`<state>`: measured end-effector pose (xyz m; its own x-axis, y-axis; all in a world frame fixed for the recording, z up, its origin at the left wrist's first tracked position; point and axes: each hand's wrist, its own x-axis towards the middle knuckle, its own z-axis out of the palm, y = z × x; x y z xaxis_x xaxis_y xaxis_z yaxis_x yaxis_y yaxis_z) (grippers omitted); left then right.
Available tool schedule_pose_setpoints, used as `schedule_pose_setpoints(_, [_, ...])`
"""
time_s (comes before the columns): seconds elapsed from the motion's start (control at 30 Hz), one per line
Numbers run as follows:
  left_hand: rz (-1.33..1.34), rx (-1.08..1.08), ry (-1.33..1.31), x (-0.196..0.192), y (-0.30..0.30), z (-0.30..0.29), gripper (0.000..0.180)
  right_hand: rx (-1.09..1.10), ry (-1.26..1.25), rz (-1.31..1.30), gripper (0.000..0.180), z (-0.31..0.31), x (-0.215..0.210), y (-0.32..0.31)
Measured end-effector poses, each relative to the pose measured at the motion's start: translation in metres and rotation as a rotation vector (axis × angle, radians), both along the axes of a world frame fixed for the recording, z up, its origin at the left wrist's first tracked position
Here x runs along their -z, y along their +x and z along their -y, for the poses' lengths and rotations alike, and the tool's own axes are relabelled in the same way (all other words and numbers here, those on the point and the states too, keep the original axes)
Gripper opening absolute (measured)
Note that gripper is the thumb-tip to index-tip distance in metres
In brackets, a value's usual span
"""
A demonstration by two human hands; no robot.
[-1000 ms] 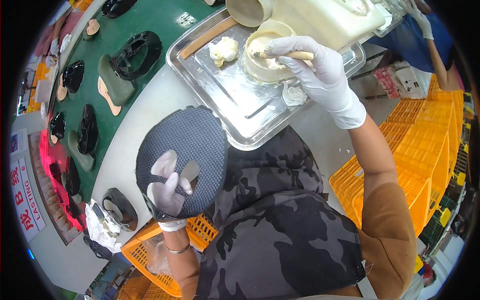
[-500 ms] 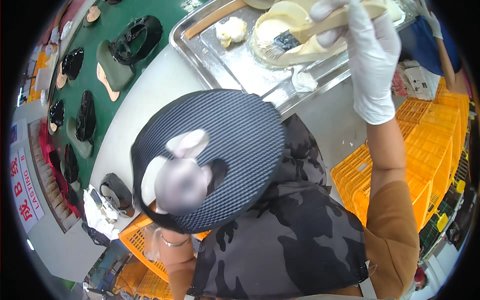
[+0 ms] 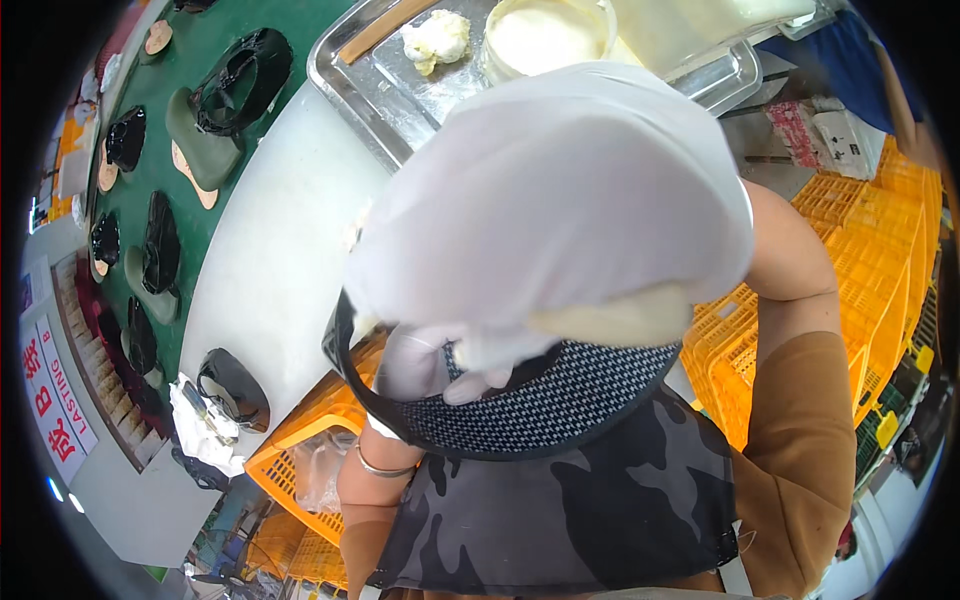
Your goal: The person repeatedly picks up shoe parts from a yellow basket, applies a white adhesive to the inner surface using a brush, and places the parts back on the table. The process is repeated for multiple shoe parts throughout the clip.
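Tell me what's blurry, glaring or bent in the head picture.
In the head view, the right hand looks soft and out of focus, while the patterned piece below is sharper; the metal tray glints; the orange crates curve toward the rim.

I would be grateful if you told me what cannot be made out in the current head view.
In the head view:
- Right hand: blurred, finger positions unclear.
- Brush: handle blurred; bristles not visible, apparently beneath the hand.
- Shoe upper: far part hidden by the same hand.
- Left hand: partly covered by the shoe upper.
- Metal tray: cut off by the top edge.
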<state>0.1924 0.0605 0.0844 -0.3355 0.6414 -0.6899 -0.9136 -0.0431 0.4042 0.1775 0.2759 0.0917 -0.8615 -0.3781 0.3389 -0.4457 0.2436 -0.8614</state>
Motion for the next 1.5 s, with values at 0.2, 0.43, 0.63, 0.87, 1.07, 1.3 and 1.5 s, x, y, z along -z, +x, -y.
schedule_pose_setpoints(0.2, [-0.063,-0.148,0.079,-0.004,-0.002,0.0,0.04,-0.203,0.411,-0.232,0.042,-0.023,-0.03,-0.022])
schedule_pose_setpoints(0.43, [0.104,-0.163,0.108,0.006,-0.001,0.005,0.044,-0.026,0.002,-0.113,0.031,-0.016,-0.037,-0.007])
schedule_pose_setpoints(0.63, [0.026,-0.301,0.153,0.003,0.006,0.007,0.043,0.062,0.129,-0.368,0.015,-0.025,-0.021,-0.012])
schedule_pose_setpoints(0.87, [-0.076,-0.308,0.17,0.012,0.006,0.008,0.044,0.194,-0.128,-0.326,0.017,-0.035,-0.016,0.001])
schedule_pose_setpoints(1.07, [-0.176,-0.327,0.127,0.012,0.009,0.012,0.045,0.289,-0.164,-0.458,0.016,-0.027,-0.01,-0.02])
schedule_pose_setpoints(1.3, [-0.19,-0.42,0.12,0.017,0.011,0.022,0.044,0.477,-0.04,-0.212,0.015,-0.051,-0.011,0.016])
schedule_pose_setpoints(1.5, [-0.284,-0.487,0.158,0.007,0.011,0.01,0.041,0.535,-0.217,-0.528,0.019,-0.03,0.0,-0.024])
